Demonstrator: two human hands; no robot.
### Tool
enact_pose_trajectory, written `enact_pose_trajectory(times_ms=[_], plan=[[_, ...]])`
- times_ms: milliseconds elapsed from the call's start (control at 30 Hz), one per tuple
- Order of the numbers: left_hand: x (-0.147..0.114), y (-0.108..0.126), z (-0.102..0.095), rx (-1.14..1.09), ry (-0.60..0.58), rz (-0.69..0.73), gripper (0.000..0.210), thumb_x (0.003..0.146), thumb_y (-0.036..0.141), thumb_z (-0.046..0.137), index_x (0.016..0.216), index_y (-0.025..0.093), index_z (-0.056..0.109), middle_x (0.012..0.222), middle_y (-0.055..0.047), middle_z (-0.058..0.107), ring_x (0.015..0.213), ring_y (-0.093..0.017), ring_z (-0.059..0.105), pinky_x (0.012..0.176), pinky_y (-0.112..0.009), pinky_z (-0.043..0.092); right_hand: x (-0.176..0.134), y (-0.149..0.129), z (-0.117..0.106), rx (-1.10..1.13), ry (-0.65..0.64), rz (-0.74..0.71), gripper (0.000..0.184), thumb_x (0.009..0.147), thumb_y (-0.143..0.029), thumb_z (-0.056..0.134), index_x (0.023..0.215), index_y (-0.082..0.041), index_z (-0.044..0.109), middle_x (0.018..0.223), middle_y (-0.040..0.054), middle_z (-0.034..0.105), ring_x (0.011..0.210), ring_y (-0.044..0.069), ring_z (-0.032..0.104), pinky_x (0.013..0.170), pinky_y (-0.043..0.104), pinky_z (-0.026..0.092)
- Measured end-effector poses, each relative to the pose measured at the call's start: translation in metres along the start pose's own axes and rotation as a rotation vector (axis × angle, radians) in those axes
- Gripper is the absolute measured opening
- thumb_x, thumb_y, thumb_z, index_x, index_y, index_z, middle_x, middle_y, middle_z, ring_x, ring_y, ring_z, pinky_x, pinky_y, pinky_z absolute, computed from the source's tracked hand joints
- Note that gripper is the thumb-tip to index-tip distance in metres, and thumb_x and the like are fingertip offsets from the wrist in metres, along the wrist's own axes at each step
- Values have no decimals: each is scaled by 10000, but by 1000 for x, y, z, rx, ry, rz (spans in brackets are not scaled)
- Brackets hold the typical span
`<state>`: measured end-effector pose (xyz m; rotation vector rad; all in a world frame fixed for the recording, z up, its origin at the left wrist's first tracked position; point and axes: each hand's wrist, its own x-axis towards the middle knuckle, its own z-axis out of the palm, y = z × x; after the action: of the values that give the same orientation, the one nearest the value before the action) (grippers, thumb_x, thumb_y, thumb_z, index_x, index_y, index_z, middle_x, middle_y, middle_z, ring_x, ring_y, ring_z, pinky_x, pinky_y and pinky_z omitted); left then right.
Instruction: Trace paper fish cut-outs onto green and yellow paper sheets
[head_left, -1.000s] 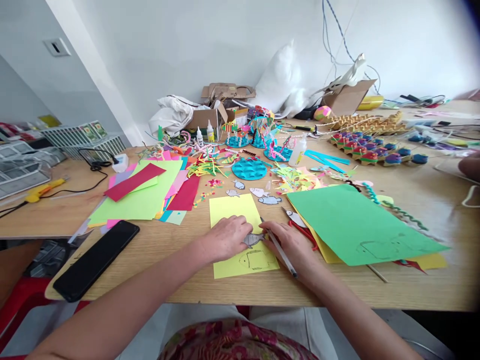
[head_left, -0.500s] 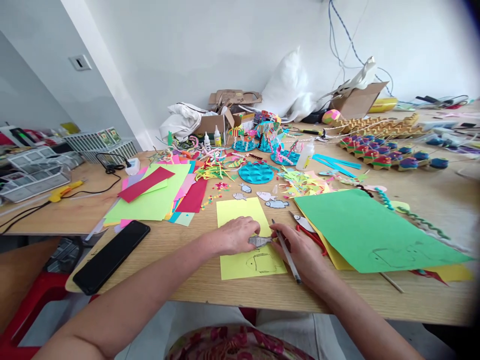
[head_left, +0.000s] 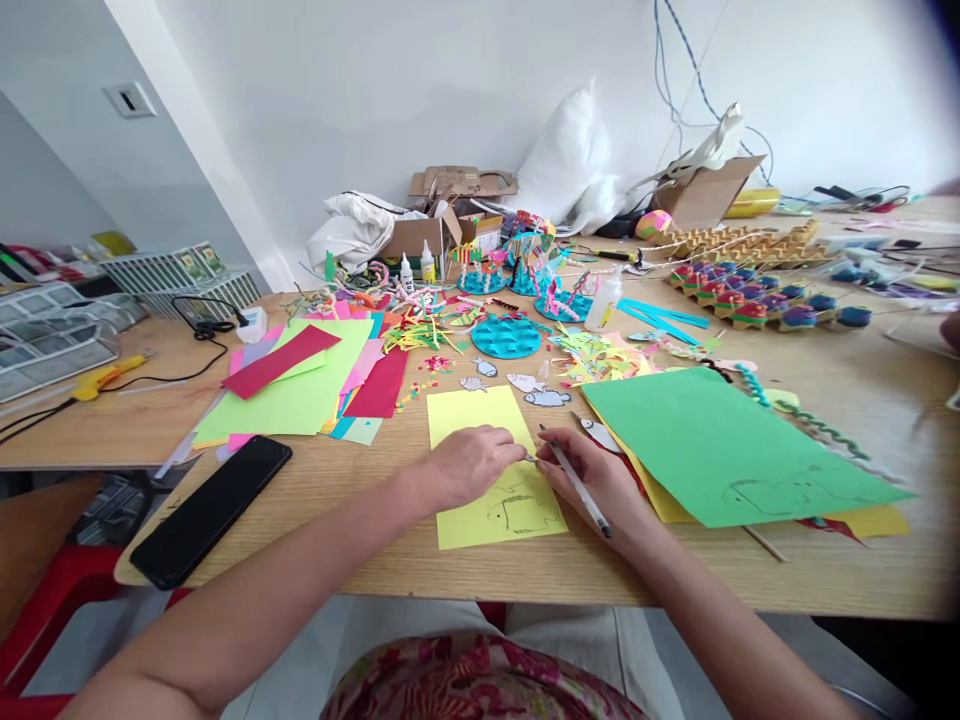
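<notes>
A yellow paper sheet (head_left: 472,408) with pencil-like fish outlines (head_left: 517,514) lies in front of me. Over it, my left hand (head_left: 480,465) pinches a small grey paper fish (head_left: 530,458), mostly hidden by the fingers. My right hand (head_left: 600,490) meets it with its fingertips and also carries a pen (head_left: 576,482), whose dark end points back toward me. Several fish cutouts lie beyond the sheet, among them a blue-grey fish (head_left: 547,398). To the right of the sheet is another fish cutout (head_left: 600,433), beside a partly hidden red-handled tool.
A green sheet (head_left: 742,440) overlaps yellow paper at the right. Left are a black phone (head_left: 211,510) and stacked coloured papers (head_left: 300,390). A scalloped blue disc (head_left: 506,337), paper scraps (head_left: 611,355) and a glue bottle (head_left: 604,303) stand farther back. Blurred fingers show at the right edge.
The grey fish has turned between my fingers and is now mostly hidden. My left hand has closed in more around it. The view has shifted slightly.
</notes>
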<state>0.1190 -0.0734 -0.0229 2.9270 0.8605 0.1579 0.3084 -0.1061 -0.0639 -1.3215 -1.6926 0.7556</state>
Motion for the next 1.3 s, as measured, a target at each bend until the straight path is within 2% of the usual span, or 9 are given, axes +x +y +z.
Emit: enact_pose_trajectory(times_ms=[200, 367, 467, 533, 600, 700, 800, 1000, 1300], plan=[[-52, -19, -14, 167, 189, -147, 396, 844, -10, 333, 1128, 172, 540, 1055, -63, 592, 947, -171, 578, 814, -299, 502, -8, -10, -9, -112, 58, -5, 234, 830, -344, 465, 928, -193, 615, 809, 55, 686, 740, 191, 622, 641, 288, 465], [-95, -30, 3, 204, 150, -260, 348, 864, 34, 345, 1116, 162, 547, 1023, -70, 595, 955, -192, 556, 844, -347, 496, -13, -13, -13, -129, 11, 52, 247, 830, -319, 430, 877, -197, 640, 698, 12, 636, 671, 162, 576, 606, 263, 427], [-109, -29, 8, 188, 114, -303, 277, 876, 164, 453, 1142, 163, 533, 1079, -84, 581, 1005, -226, 529, 876, -401, 475, -13, -20, -12, -124, 8, 99, 194, 782, -266, 429, 838, -202, 604, 662, -4, 610, 619, 148, 542, 561, 255, 395], [-112, -24, 5, 185, 122, -298, 332, 847, 243, 537, 1164, 144, 520, 1141, -113, 557, 1063, -268, 494, 900, -443, 450, -14, -25, -10, -59, 19, 130, 155, 733, -232, 436, 821, -208, 562, 624, -18, 591, 573, 141, 520, 532, 253, 382], [-109, -18, -2, 170, 157, -253, 335, 841, 220, 545, 1162, 125, 519, 1160, -128, 548, 1092, -280, 476, 924, -447, 428, -15, -29, -7, 18, 38, 175, 123, 690, -209, 442, 775, -213, 531, 583, -24, 573, 536, 138, 501, 501, 249, 369], [-92, -9, -9, 69, 174, -112, 257, 864, 68, 421, 1073, 122, 559, 1092, -105, 583, 1036, -212, 522, 916, -351, 434, -16, -31, 0, 62, 50, 203, 73, 689, -210, 449, 697, -211, 521, 547, -25, 532, 499, 127, 456, 455, 239, 333], [-62, -5, -9, -53, 107, -18, 220, 867, 46, 399, 933, 130, 591, 997, -76, 611, 958, -175, 552, 841, -275, 455, -19, -29, 6, 21, 68, 174, 79, 721, -233, 463, 694, -203, 532, 535, -36, 496, 483, 115, 414, 438, 229, 304], [-13, -13, 0, -120, -39, -20, 210, 846, 17, 414, 875, 138, 584, 879, -42, 623, 856, -161, 557, 758, -253, 451, -25, -25, 8, -44, 38, 136, 108, 764, -280, 498, 739, -196, 562, 589, -29, 554, 538, 121, 473, 485, 221, 351], [-20, -22, 15, -282, 73, 39, 125, 858, 72, 477, 894, 134, 580, 932, -61, 620, 916, -165, 541, 827, -271, 445, -28, -30, 13, -121, -33, 134, 126, 794, -261, 443, 798, -198, 551, 631, -13, 594, 553, 130, 523, 489, 220, 383]])
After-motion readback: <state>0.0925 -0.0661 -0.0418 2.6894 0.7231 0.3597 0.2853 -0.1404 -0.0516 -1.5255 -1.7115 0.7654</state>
